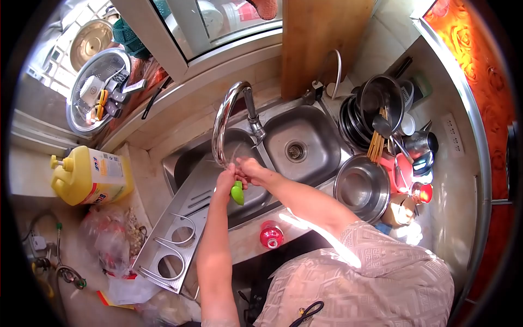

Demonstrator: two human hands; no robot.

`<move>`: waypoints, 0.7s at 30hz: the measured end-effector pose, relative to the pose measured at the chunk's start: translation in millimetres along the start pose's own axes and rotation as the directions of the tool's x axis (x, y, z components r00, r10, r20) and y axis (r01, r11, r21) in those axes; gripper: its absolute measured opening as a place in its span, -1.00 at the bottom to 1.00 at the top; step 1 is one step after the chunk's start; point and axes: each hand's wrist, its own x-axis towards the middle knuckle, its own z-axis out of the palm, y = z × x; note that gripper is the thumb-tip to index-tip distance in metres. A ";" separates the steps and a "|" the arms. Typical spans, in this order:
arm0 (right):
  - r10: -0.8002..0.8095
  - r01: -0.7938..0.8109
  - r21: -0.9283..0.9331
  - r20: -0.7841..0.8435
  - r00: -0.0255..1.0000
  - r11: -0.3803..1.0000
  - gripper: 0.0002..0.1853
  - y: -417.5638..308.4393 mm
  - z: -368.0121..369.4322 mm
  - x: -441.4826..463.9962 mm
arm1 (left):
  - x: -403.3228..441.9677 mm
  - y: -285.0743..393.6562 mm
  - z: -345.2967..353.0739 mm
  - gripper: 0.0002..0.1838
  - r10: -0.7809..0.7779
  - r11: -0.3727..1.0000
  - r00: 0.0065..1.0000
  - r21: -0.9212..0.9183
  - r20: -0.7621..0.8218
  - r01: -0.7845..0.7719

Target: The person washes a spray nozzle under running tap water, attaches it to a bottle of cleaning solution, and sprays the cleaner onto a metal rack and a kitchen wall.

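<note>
The double steel sink (327, 136) spreads beneath and beyond the hands: one basin lies under them, the other beyond and to the right of them. A slotted metal panel (199, 180) with wire loops slants from the left-hand basin, passing beneath the left forearm and on to the left of both hands. Well to the left of the hands stands a yellow jug (92, 174) with a pump top; farther left and beyond them is a metal colander (79, 111) with small items in it. Well to the right are a wide steel pot (362, 188) and, beyond it, a group of dark pans (373, 98). The curved faucet (220, 125) arches just beyond the hands, its spout end close to the left one. Nearer the body than the hands, a red round item (271, 235) sits on the counter edge between the forearms.

The left hand (224, 182) and the right hand (251, 170) meet, fingers curled in close together. The small bright green object (237, 194) sticks out just below their fingers, on the side toward the body. It is held at the fingers, but which hand grips it cannot be told.
</note>
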 end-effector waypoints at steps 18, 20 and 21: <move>-0.247 0.193 -0.241 -0.221 0.944 0.951 -0.74 -26.4 -17.3 -19.4 | 32.1 -3.3 -19.1 -0.67 0.014 0.866 0.983 -0.493 0.184 0.080; -0.215 0.162 -0.220 -0.241 0.946 0.962 -0.73 -29.2 -17.5 -20.6 | 33.0 0.9 -16.4 -0.65 0.031 0.871 0.976 -0.485 0.214 0.079; -0.212 0.160 -0.219 -0.241 0.947 0.962 -0.73 -30.9 -18.5 -19.2 | 32.9 3.2 -14.9 -0.63 0.049 0.878 0.968 -0.473 0.246 0.076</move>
